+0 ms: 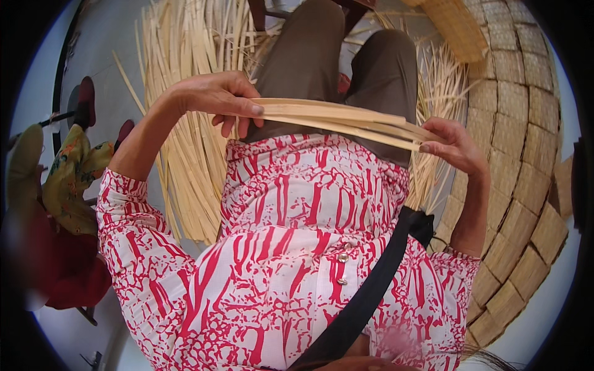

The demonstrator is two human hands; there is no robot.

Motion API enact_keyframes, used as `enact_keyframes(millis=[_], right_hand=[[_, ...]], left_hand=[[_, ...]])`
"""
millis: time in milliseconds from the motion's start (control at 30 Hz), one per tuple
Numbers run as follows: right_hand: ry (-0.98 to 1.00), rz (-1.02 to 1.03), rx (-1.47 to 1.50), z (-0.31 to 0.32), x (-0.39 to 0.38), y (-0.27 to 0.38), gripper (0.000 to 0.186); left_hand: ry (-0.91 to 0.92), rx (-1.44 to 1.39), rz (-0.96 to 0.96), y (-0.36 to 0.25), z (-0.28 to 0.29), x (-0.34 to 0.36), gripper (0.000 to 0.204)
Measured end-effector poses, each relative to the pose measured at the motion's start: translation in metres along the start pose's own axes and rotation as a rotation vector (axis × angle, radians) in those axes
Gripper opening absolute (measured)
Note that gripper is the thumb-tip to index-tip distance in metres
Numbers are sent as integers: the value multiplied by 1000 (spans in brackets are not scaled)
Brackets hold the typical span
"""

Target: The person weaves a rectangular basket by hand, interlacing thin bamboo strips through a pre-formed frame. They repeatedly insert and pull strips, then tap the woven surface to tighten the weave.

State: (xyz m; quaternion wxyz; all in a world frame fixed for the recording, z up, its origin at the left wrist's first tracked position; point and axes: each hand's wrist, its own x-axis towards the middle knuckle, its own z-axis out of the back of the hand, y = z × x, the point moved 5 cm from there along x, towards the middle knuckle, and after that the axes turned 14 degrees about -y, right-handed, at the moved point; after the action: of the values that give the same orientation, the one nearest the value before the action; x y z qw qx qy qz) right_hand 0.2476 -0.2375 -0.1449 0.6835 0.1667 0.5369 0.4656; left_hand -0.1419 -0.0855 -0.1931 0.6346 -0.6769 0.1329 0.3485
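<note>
A small bundle of pale, flat bamboo strips (334, 114) stretches across my lap, held between both hands. My left hand (226, 99) pinches the strips' left ends between thumb and fingers, the lower fingers curled beneath. At the other end, my right hand (455, 145) closes its thumb and fingertips on the strips. Toward the right the strips fan slightly apart, one lying lower than the others. Below the bundle are my dark trousers and patterned shirt.
A large pile of long strips (195, 167) lies on the floor to my left, and thinner strips (439, 93) lie to my right. Stacked woven blocks (507, 130) line the far right. Another person in patterned trousers (77, 179) sits at the left edge.
</note>
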Motion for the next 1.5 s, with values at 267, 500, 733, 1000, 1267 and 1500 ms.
enact_keyframes(millis=[267,500,733,1000,1267,1500], right_hand=[[90,-184,184,2,-8,-39,37],[-81,65,152,7,-2,-50,26],[-259,97,61,14,-7,-37,25],[-301,71,33,21,-18,-20,30],[-389,135,27,21,-26,-23,26],[-319,7,125,19,-29,-21,30]], left_hand=[[-25,3,105,-12,12,-1,47],[-249,40,-95,-10,48,-14,40],[-466,-67,-327,-2,69,-6,30],[-628,-24,-377,2,83,-3,19],[-636,-61,-386,7,71,5,32],[-620,-194,-511,9,75,1,37]])
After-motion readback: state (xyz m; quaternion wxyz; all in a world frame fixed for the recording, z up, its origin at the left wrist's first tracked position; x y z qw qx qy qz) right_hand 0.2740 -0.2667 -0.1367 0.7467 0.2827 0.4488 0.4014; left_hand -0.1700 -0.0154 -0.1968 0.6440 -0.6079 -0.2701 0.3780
